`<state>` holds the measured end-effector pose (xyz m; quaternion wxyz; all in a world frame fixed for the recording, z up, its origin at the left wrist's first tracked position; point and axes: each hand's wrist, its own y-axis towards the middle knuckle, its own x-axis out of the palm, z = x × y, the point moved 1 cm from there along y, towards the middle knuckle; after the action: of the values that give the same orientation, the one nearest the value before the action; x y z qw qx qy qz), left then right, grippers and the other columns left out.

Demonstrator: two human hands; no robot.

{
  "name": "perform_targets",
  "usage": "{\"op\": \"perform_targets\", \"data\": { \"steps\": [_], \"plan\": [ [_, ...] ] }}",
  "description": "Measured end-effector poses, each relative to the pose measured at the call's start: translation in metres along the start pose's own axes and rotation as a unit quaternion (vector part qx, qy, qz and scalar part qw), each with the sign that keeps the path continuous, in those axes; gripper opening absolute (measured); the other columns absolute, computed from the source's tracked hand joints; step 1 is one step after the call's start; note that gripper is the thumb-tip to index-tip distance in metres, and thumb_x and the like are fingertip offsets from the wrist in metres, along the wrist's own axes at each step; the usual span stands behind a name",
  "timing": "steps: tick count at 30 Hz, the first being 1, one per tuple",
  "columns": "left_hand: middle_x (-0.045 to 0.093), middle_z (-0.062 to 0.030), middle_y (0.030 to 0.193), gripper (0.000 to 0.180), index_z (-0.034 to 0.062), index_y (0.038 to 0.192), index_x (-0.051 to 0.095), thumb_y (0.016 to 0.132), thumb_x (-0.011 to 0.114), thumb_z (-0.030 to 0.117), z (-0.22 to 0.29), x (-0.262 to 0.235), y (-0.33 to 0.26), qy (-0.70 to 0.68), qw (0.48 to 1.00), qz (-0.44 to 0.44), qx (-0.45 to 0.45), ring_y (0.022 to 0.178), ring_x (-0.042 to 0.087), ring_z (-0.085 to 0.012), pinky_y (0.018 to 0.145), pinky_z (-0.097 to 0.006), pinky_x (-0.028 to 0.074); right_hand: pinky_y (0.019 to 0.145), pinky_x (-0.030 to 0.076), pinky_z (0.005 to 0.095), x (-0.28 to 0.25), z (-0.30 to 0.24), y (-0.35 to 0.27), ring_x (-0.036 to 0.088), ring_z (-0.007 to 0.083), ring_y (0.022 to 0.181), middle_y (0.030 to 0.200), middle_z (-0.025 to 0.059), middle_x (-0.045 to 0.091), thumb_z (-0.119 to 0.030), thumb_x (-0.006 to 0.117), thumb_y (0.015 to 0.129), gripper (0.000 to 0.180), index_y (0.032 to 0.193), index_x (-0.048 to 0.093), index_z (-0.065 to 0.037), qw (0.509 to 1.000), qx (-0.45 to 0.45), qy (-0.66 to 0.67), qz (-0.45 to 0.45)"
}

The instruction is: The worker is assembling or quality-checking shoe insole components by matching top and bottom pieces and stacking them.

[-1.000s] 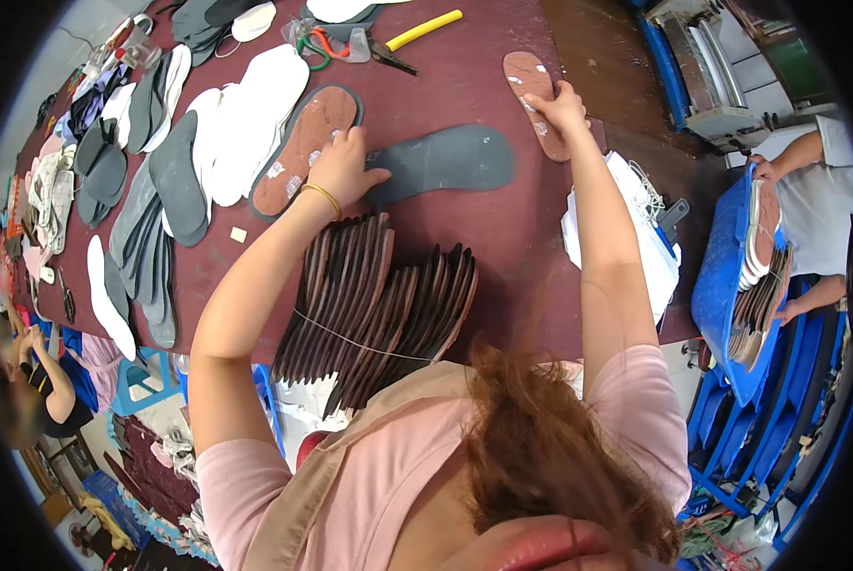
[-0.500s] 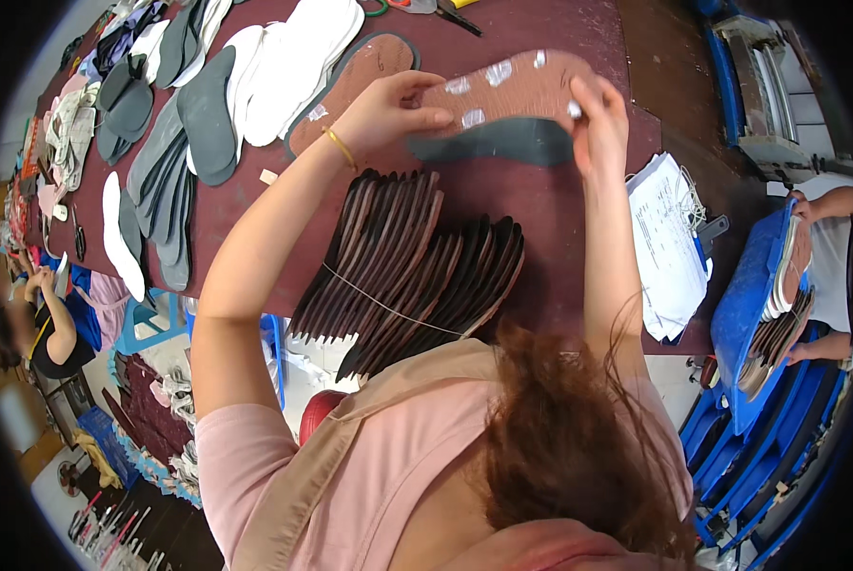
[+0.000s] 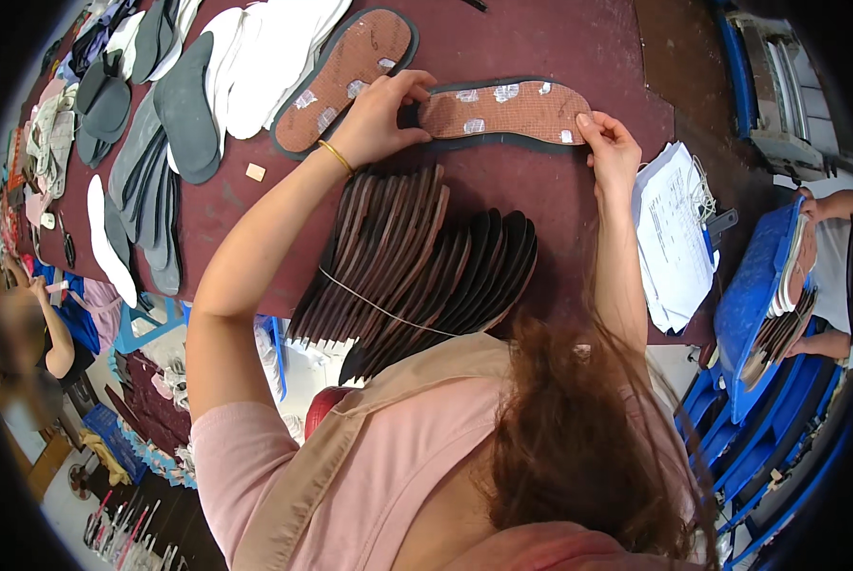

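Observation:
A brown insole piece (image 3: 521, 103) with several silvery patches lies over a dark grey insole (image 3: 531, 146), whose rim shows around it. My right hand (image 3: 615, 154) pinches the right end of the brown piece. At its left end my left hand (image 3: 381, 122) has thumb and fingers apart, their tips beside the edge. Just beyond the left hand, a second brown-and-grey insole (image 3: 360, 49) with similar patches lies at a slant. In front of me stands a row of dark and brown insoles (image 3: 398, 257), with a thin cord across it.
White insoles (image 3: 274, 67) and grey insoles (image 3: 186, 109) lie in piles on the left of the dark red table (image 3: 578, 238). Papers (image 3: 672, 238) lie at the right edge. Another person holds a blue crate (image 3: 754, 305) with insoles at far right. A small tan block (image 3: 255, 172) sits near my left forearm.
The brown piece has come down from its raised, tilted position onto the grey insole. My left fingers have spread from their hold on it, while my right hand stays at its other end.

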<state>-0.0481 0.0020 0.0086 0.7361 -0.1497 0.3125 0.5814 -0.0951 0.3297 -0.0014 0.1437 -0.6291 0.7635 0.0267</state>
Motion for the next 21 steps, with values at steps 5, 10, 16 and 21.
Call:
{"op": "perform_targets", "data": {
  "steps": [5,10,16,21],
  "plan": [
    [0.063,-0.0100,0.104,0.067,0.0089,0.123,0.050,0.063,0.080,0.006,-0.001,0.001,-0.002,-0.018,1.000,0.000,-0.010,0.099,0.059,-0.0268,0.089,-0.038,0.049,0.055,0.043,0.0191,0.006,0.006,0.003,0.058,0.0057,0.067,0.078,0.0013,0.067,-0.016,0.080,0.076,0.029,0.096,0.071,0.002,0.999,-0.020,-0.043,0.004],
    [0.062,-0.0108,0.104,0.070,0.0087,0.126,0.049,0.063,0.080,0.005,-0.002,0.002,-0.002,-0.015,1.000,-0.004,-0.014,0.098,0.060,-0.0268,0.089,-0.038,0.050,0.066,0.049,0.0226,0.005,0.015,0.010,0.060,0.0082,0.070,0.078,0.0038,0.068,-0.018,0.081,0.074,0.029,0.094,0.072,0.001,0.995,-0.040,-0.088,0.005],
    [0.059,-0.0099,0.102,0.073,0.0133,0.131,0.052,0.064,0.080,0.007,0.006,-0.003,0.001,0.044,0.998,-0.038,0.000,0.096,0.058,-0.0267,0.087,-0.037,0.049,0.051,0.049,0.0234,0.005,0.006,0.004,0.060,0.0085,0.065,0.081,0.0037,0.068,-0.022,0.081,0.073,0.033,0.094,0.072,0.001,0.993,-0.039,-0.115,0.011],
    [0.054,-0.0104,0.103,0.058,0.0123,0.122,0.061,0.067,0.080,0.012,0.013,-0.006,0.015,0.094,0.989,-0.116,0.005,0.096,0.056,-0.0293,0.089,-0.038,0.048,0.050,0.048,0.0221,0.002,0.011,0.007,0.060,0.0081,0.064,0.082,0.0033,0.068,-0.022,0.081,0.073,0.032,0.095,0.072,0.000,0.995,-0.025,-0.100,-0.005]
  ]
}}
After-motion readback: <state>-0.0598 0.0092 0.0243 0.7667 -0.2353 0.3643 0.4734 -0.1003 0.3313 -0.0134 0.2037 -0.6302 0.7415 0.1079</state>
